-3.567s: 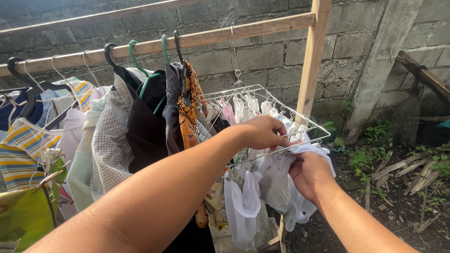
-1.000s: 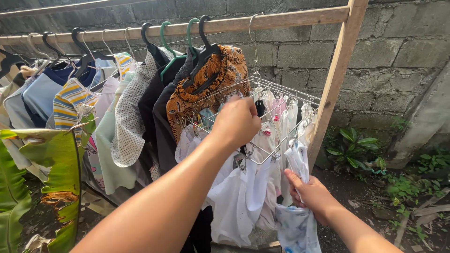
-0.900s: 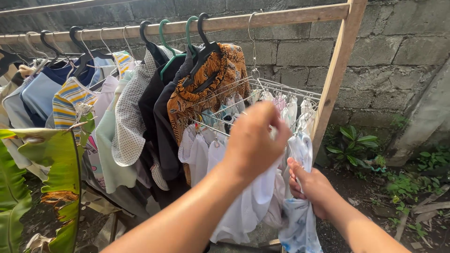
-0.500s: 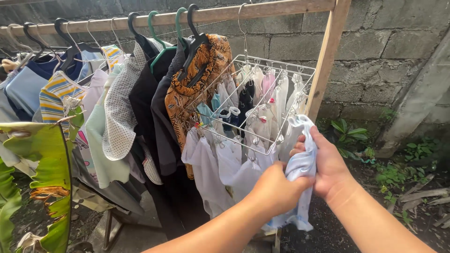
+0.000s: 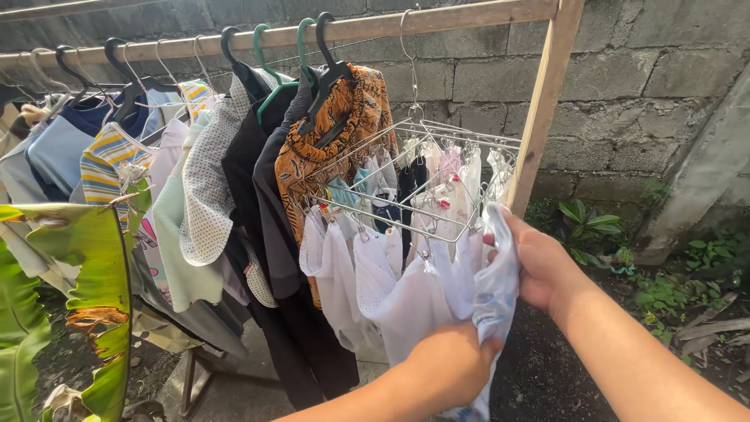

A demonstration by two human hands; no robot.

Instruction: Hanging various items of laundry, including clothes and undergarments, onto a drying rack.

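Note:
A pale blue-and-white patterned cloth (image 5: 500,281) hangs stretched between both my hands, in front of a square wire clip rack (image 5: 437,141). My right hand (image 5: 539,266) grips the cloth's top edge beside the rack's right corner. My left hand (image 5: 449,367) is closed on its lower part, below the rack. Several small white and pink garments (image 5: 391,281) dangle from the rack's clips. The rack hangs by a hook from a wooden rail (image 5: 375,27).
Shirts on hangers (image 5: 234,172) crowd the rail to the left, an orange patterned one (image 5: 344,125) nearest the rack. A wooden post (image 5: 539,109) stands right of the rack. Behind is a block wall (image 5: 648,78). A banana leaf (image 5: 86,281) hangs at the left; weeds (image 5: 594,230) grow below the wall.
My left hand left the rack's frame and came down onto the cloth's lower part. The right hand rose with the cloth's top edge, drawing it out lengthwise.

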